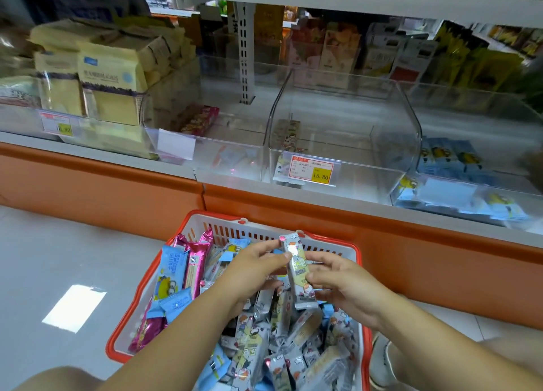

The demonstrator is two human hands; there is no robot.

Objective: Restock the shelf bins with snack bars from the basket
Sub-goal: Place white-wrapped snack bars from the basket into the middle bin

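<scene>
- Two bare forearms reach in from below, and between them the left hand (249,268) and right hand (338,282) share one snack bar (296,270).
- That bar is grey-white with cartoon print. It stands nearly upright, lifted just above the heap in the basket and not yet in any bin.
- Thumb and fingertips of the left hand pinch its upper half. The right hand's fingers curl in and pinch the lower half from the other side.
- Under the hands, the basket (138,296), red-rimmed with white slotted walls, sits on the floor (58,258), close against the shelf's orange base (117,182).
- It is piled with more bars: grey cartoon bars (264,346) fill the near side, blue bars (170,276) with a yellow figure lie to the left, and pink bars (197,261) lie beside those.
- Straight ahead on the shelf, the middle bin (343,143) of clear plastic holds only a few bars along its left wall, with a price tag (313,170) reading 15.80 on its front.
- Next to it, the left bin (205,143) holds a few packets.
- On the other side, the right bin (470,170) has blue packets lying flat.
- Further left, tan bags (111,79) stand stacked behind a clear front.
</scene>
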